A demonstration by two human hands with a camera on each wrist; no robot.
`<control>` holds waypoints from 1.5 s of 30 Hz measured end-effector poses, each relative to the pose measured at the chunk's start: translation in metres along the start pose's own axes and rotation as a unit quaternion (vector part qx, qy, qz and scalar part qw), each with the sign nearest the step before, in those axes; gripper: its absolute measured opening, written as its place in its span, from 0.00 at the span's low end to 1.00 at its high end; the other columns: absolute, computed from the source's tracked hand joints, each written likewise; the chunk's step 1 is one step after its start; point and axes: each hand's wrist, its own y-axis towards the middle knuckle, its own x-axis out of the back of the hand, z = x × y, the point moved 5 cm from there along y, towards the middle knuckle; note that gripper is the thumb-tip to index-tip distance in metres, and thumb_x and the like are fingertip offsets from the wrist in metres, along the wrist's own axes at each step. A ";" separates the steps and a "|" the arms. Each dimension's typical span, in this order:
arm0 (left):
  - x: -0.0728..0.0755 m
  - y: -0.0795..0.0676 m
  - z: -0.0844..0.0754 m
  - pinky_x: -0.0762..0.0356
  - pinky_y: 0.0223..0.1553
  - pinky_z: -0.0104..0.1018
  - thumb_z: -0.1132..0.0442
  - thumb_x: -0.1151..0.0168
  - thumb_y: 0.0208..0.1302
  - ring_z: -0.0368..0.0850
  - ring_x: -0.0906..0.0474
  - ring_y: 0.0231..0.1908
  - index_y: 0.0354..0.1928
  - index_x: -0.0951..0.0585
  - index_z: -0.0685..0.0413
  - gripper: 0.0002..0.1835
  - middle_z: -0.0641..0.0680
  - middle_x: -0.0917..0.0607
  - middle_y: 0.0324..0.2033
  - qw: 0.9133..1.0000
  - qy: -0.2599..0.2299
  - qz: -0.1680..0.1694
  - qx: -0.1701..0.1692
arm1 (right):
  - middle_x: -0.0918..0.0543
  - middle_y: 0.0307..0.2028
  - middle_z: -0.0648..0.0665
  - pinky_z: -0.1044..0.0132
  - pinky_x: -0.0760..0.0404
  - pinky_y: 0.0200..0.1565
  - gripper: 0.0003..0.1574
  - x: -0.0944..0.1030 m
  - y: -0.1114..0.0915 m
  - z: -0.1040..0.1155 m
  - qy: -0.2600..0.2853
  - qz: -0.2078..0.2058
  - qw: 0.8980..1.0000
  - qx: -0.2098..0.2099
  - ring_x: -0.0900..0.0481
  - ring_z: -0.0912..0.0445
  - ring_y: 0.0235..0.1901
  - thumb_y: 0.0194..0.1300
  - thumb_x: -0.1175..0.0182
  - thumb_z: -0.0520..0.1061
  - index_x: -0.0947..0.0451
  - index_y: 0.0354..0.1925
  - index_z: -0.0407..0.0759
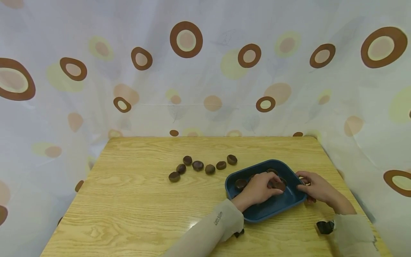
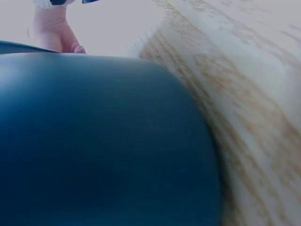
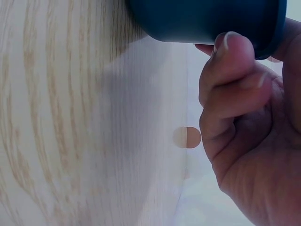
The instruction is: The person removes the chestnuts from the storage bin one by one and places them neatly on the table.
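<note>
A blue rectangular tray (image 1: 269, 215) stands on the right part of the table, with several brown chestnuts (image 1: 240, 184) inside. My left hand (image 1: 259, 187) reaches over the tray's near left side and pinches a chestnut (image 1: 279, 186) between thumb and fingers. At the tray's right end my right hand (image 1: 318, 187) grips the rim, thumb over the edge and fingers outside. In the right wrist view, curled fingers (image 3: 235, 61) lie against the tray's outer wall (image 3: 202, 19). The tray's side fills much of the left wrist view, which hides the left hand.
Left of the tray, several chestnuts (image 1: 197, 165) lie in a zigzag line on the wooden table (image 1: 128, 207). A patterned curtain (image 1: 205, 71) hangs behind the table and along both sides. Black wrist straps (image 1: 325, 227) show at the sleeves.
</note>
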 end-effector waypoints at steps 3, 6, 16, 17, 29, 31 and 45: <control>0.002 -0.001 -0.001 0.26 0.37 0.16 0.49 0.32 0.70 0.24 0.23 0.36 0.54 0.17 0.41 0.14 0.39 0.15 0.44 1.000 -0.007 -0.003 -0.005 | 0.20 0.24 0.42 0.58 0.23 0.16 0.12 -0.001 0.000 0.001 -0.004 -0.001 1.000 0.000 0.26 0.55 0.12 0.76 0.43 0.37 0.27 0.54 0.33; 0.004 -0.002 -0.002 0.25 0.38 0.15 0.49 0.32 0.71 0.24 0.22 0.37 0.55 0.17 0.42 0.15 0.40 0.15 0.45 1.000 -0.021 -0.005 -0.013 | 0.20 0.25 0.41 0.58 0.23 0.16 0.12 -0.001 0.000 0.001 -0.007 -0.003 1.000 -0.004 0.25 0.54 0.12 0.76 0.44 0.37 0.27 0.54 0.33; 0.022 -0.011 -0.007 0.21 0.41 0.19 0.50 0.32 0.71 0.25 0.20 0.40 0.56 0.17 0.42 0.15 0.42 0.15 0.48 0.994 -0.105 -0.017 -0.009 | 0.20 0.27 0.41 0.59 0.22 0.17 0.15 -0.001 0.000 -0.001 -0.009 -0.005 1.000 -0.014 0.25 0.54 0.13 0.76 0.43 0.38 0.28 0.57 0.33; 0.024 -0.012 -0.007 0.21 0.41 0.19 0.50 0.32 0.71 0.25 0.20 0.40 0.56 0.17 0.41 0.15 0.42 0.15 0.48 0.994 -0.111 -0.018 -0.009 | 0.20 0.27 0.41 0.59 0.22 0.17 0.15 -0.001 0.000 -0.001 -0.009 -0.005 1.000 -0.013 0.24 0.54 0.13 0.76 0.43 0.38 0.28 0.57 0.33; 0.056 -0.017 0.002 0.19 0.42 0.24 0.51 0.33 0.72 0.28 0.20 0.42 0.60 0.18 0.41 0.17 0.43 0.15 0.51 0.986 -0.157 -0.049 -0.013 | 0.14 0.35 0.40 0.58 0.22 0.18 0.21 0.005 -0.002 -0.004 -0.016 -0.017 0.999 -0.024 0.24 0.51 0.15 0.76 0.42 0.39 0.29 0.63 0.32; 0.062 -0.019 0.005 0.18 0.43 0.25 0.51 0.33 0.72 0.29 0.19 0.43 0.60 0.18 0.41 0.17 0.43 0.15 0.53 0.984 -0.167 -0.059 -0.013 | 0.14 0.37 0.40 0.58 0.22 0.18 0.21 0.006 -0.003 -0.004 -0.016 -0.018 0.999 -0.023 0.25 0.52 0.14 0.76 0.42 0.39 0.29 0.63 0.31; 0.086 -0.028 0.034 0.18 0.49 0.30 0.52 0.34 0.72 0.35 0.18 0.47 0.61 0.19 0.40 0.17 0.46 0.17 0.57 0.975 -0.191 -0.116 0.006 | 0.14 0.36 0.41 0.59 0.21 0.20 0.19 0.016 -0.011 -0.016 -0.033 -0.032 0.999 -0.011 0.25 0.55 0.15 0.76 0.43 0.37 0.27 0.60 0.30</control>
